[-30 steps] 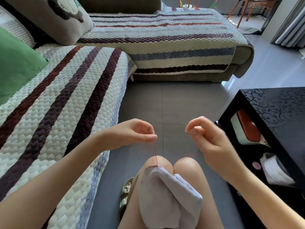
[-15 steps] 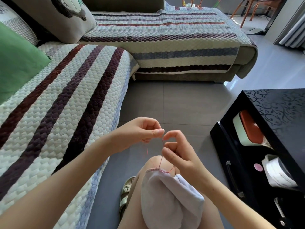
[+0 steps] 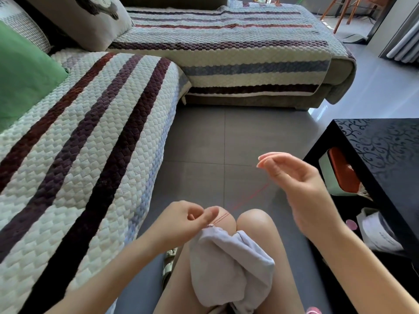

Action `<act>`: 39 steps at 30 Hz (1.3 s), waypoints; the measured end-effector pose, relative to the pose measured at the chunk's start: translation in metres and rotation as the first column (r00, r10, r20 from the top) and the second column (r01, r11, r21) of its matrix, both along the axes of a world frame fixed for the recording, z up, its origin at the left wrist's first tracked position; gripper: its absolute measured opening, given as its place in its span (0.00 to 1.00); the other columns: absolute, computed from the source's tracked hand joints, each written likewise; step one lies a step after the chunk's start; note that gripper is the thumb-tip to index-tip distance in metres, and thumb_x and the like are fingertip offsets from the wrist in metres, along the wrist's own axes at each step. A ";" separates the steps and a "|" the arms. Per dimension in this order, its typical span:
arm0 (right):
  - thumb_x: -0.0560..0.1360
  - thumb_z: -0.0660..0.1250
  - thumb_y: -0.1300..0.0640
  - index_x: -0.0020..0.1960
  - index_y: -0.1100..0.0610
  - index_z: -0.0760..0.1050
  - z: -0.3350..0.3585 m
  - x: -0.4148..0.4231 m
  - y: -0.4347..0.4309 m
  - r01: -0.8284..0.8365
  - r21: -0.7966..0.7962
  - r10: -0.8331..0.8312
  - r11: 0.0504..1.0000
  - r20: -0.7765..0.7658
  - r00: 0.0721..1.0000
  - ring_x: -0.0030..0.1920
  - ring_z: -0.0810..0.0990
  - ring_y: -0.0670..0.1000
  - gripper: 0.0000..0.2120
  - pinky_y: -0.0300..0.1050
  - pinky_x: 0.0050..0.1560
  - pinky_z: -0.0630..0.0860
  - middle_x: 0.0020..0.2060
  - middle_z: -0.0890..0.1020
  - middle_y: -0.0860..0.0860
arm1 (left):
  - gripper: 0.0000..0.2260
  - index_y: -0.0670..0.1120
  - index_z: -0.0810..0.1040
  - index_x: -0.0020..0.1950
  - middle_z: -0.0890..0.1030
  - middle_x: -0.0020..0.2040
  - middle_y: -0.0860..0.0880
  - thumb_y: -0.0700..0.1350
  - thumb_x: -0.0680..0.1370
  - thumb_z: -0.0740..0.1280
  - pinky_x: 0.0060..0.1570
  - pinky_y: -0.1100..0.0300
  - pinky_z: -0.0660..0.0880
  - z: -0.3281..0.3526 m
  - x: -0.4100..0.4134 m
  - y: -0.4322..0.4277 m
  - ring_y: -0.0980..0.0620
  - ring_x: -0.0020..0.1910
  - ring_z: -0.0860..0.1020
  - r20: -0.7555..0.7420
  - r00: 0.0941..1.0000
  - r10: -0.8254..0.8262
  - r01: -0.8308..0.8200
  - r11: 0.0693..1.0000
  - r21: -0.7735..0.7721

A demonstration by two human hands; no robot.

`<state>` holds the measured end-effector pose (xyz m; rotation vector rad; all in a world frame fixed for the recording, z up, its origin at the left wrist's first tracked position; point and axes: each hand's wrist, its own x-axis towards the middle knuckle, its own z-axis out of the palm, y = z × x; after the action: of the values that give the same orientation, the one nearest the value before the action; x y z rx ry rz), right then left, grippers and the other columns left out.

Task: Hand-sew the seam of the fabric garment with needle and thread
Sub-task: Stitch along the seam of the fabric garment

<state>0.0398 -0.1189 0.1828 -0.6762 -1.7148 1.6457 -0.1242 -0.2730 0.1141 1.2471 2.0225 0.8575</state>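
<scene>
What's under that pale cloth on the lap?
The cloth drapes over the person's bare legs; both knees stick out beyond its top edge. The thighs beneath it are covered, so anything else under there cannot be seen.

An L-shaped sofa point(image 3: 226, 96) under a quilted cream cover point(image 3: 95, 141) with dark purple, rust and blue stripes fills the left and top of the frame, with a green cushion point(image 3: 25, 71) at the left edge and a beige printed cushion point(image 3: 90, 21) in the upper left. Grey floor tiles point(image 3: 226, 137) run through the middle, glossy with daylight towards the upper right, where wooden chair legs point(image 3: 340, 12) and a pale pleated curtain point(image 3: 405, 39) show. At the right edge stands a black table point(image 3: 385, 150) with a scroll pattern, a red-lidded box point(image 3: 342, 173) on its shelf.
</scene>
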 end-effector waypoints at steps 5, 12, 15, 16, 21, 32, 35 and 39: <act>0.66 0.69 0.53 0.35 0.55 0.82 0.005 0.010 0.032 -0.097 -0.551 -0.051 0.828 -0.247 0.968 0.45 0.85 0.54 0.06 0.50 0.52 0.81 0.37 0.84 0.54 | 0.26 0.40 0.80 0.38 0.73 0.33 0.47 0.66 0.67 0.69 0.40 0.54 0.63 -0.003 0.004 -0.012 0.52 0.36 0.69 0.401 0.915 -0.031 0.041 0.999 -0.016; 0.72 0.66 0.61 0.38 0.55 0.74 -0.025 0.028 0.093 0.048 -0.645 -0.230 0.763 -0.201 0.952 0.21 0.57 0.43 0.05 0.34 0.21 0.56 0.22 0.60 0.46 | 0.20 0.41 0.84 0.43 0.83 0.43 0.37 0.58 0.68 0.73 0.46 0.55 0.71 0.002 0.009 -0.012 0.53 0.41 0.78 0.494 0.869 0.036 -0.034 0.999 -0.013; 0.81 0.58 0.60 0.39 0.54 0.71 -0.050 0.040 0.125 0.463 -0.251 -0.465 0.850 0.058 0.884 0.22 0.59 0.43 0.12 0.40 0.25 0.56 0.22 0.63 0.44 | 0.12 0.43 0.86 0.42 0.85 0.41 0.43 0.51 0.69 0.72 0.46 0.61 0.74 0.005 0.011 -0.012 0.55 0.42 0.81 0.537 0.841 0.065 -0.051 0.998 -0.040; 0.81 0.59 0.59 0.39 0.54 0.71 -0.058 0.046 0.134 0.571 -0.030 -0.558 0.820 0.173 0.811 0.24 0.63 0.45 0.11 0.43 0.28 0.60 0.24 0.67 0.45 | 0.10 0.44 0.86 0.41 0.86 0.41 0.45 0.50 0.69 0.72 0.45 0.64 0.74 0.006 0.011 -0.012 0.56 0.42 0.81 0.553 0.831 0.067 -0.056 0.998 -0.036; 0.77 0.66 0.55 0.48 0.53 0.78 -0.082 0.051 0.118 0.302 0.465 -0.528 0.832 0.500 0.686 0.40 0.76 0.55 0.03 0.47 0.42 0.68 0.36 0.78 0.55 | 0.08 0.44 0.87 0.42 0.86 0.44 0.46 0.47 0.68 0.72 0.45 0.66 0.77 0.012 0.014 -0.014 0.54 0.46 0.83 0.593 0.798 0.104 -0.115 0.993 -0.019; 0.75 0.69 0.58 0.56 0.50 0.82 -0.083 0.019 -0.014 -0.478 0.364 0.190 0.799 0.603 0.775 0.37 0.75 0.42 0.10 0.27 0.41 0.65 0.38 0.82 0.46 | 0.16 0.42 0.86 0.44 0.84 0.48 0.37 0.53 0.65 0.74 0.51 0.55 0.73 0.016 0.014 -0.011 0.47 0.47 0.81 0.611 0.786 0.094 -0.095 0.995 -0.030; 0.76 0.68 0.55 0.56 0.51 0.82 -0.089 0.017 -0.012 -0.505 0.463 0.120 0.729 0.639 0.760 0.46 0.77 0.44 0.10 0.25 0.44 0.64 0.45 0.85 0.47 | 0.12 0.42 0.86 0.43 0.85 0.46 0.39 0.50 0.67 0.74 0.47 0.60 0.74 0.020 0.013 -0.011 0.50 0.45 0.81 0.618 0.782 0.083 -0.081 0.996 -0.031; 0.73 0.61 0.49 0.42 0.51 0.84 -0.100 0.016 -0.007 -0.507 0.596 0.041 0.623 0.623 0.782 0.36 0.81 0.47 0.13 0.35 0.36 0.71 0.36 0.84 0.44 | 0.10 0.42 0.86 0.42 0.85 0.44 0.41 0.48 0.68 0.73 0.43 0.64 0.75 0.024 0.010 -0.010 0.52 0.43 0.81 0.628 0.774 0.081 -0.080 0.996 -0.029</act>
<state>0.0561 -0.1255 0.0829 -0.4870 -2.8153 0.7419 -0.1141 -0.2835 0.1378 0.7235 1.5258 1.1336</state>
